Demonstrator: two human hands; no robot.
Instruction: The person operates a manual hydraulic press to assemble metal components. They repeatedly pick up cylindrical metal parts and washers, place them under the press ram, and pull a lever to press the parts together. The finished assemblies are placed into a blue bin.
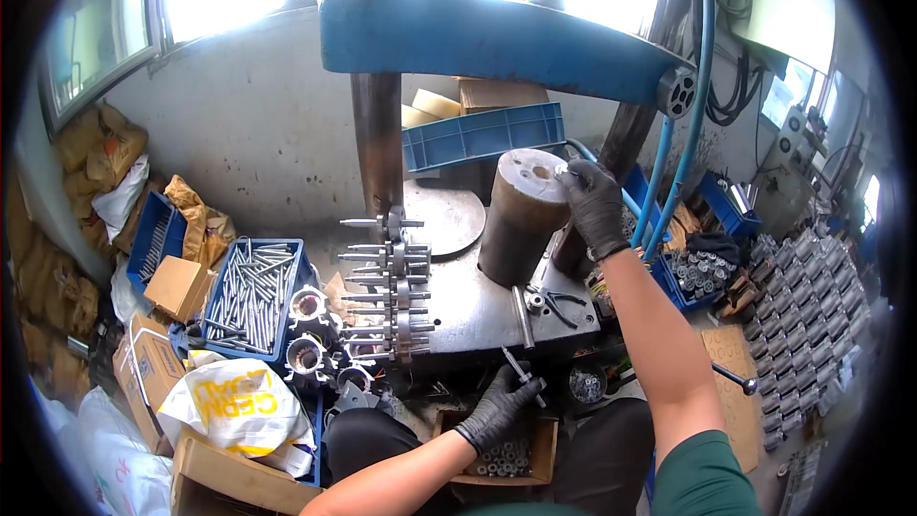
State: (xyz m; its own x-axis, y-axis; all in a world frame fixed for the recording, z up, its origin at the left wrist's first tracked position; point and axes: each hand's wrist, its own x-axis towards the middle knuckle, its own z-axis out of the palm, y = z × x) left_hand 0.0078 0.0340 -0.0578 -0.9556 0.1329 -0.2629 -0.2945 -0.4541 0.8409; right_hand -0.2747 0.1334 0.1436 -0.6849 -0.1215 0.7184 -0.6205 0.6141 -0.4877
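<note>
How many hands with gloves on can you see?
2. The left hand is low in the middle, holding a thin metal shaft; the right hand is higher, by the top of the thick upright cylinder. Neither is hidden.

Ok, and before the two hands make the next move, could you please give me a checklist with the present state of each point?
1. Shaft held: ok, the left hand grips it.
2. Hole in the cylinder top uncovered: ok, it shows open.
3. Shaft at the hole: not ok, it is held well below, apart from the cylinder.
4. Right hand clear of the cylinder top: not ok, its fingers are at the edge, near the hole.
5. Small bright piece by those fingers firmly gripped: cannot tell, too small.
6. Metal plate free of loose tools: not ok, pliers lie on it.
</note>
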